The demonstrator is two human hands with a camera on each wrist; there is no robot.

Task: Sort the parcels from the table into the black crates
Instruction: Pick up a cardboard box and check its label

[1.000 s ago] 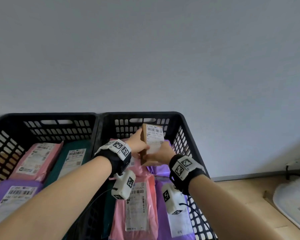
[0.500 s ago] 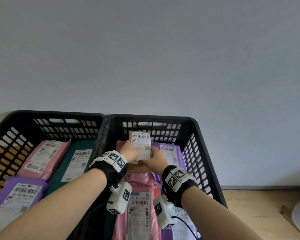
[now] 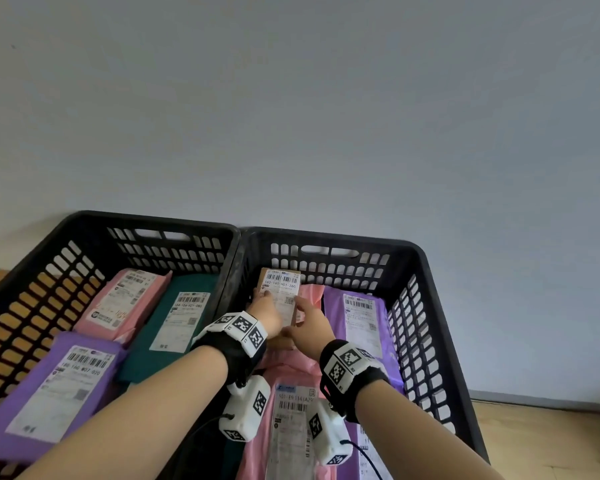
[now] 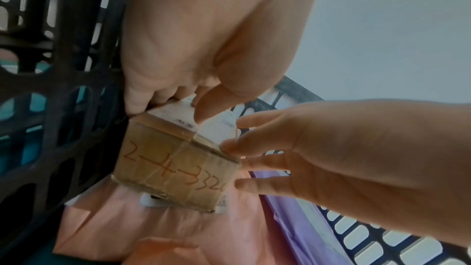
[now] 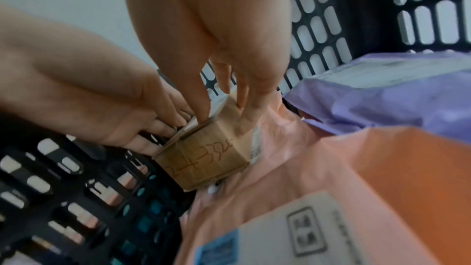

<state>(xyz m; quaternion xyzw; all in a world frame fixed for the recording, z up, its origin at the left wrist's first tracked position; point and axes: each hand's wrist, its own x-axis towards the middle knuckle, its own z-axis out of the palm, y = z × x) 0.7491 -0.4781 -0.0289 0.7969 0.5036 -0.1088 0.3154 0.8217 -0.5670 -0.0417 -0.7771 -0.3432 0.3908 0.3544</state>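
A small cardboard box (image 3: pixel 280 289) with a white barcode label lies in the right black crate (image 3: pixel 426 258), close to its left wall. Its underside touches a pink parcel (image 4: pixel 178 229). My left hand (image 3: pixel 267 313) pinches the box's left side, thumb on the label, as the left wrist view shows on the box (image 4: pixel 178 168). My right hand (image 3: pixel 309 323) holds the right side, thumb on the top edge and fingers (image 5: pixel 242 108) down the side of the box (image 5: pixel 203 160). Red handwritten digits mark the near face.
The right crate also holds a purple parcel (image 3: pixel 357 317) and a labelled pink one (image 3: pixel 291 410). The left black crate (image 3: pixel 84 220) holds pink (image 3: pixel 122 299), teal (image 3: pixel 174 323) and purple (image 3: pixel 59 382) parcels. A grey wall stands behind; wooden floor (image 3: pixel 551 438) lies right.
Both hands have brought the cardboard box down from above the crate rim into the right crate, onto the pink parcel near the left wall. The head view has shifted a little.
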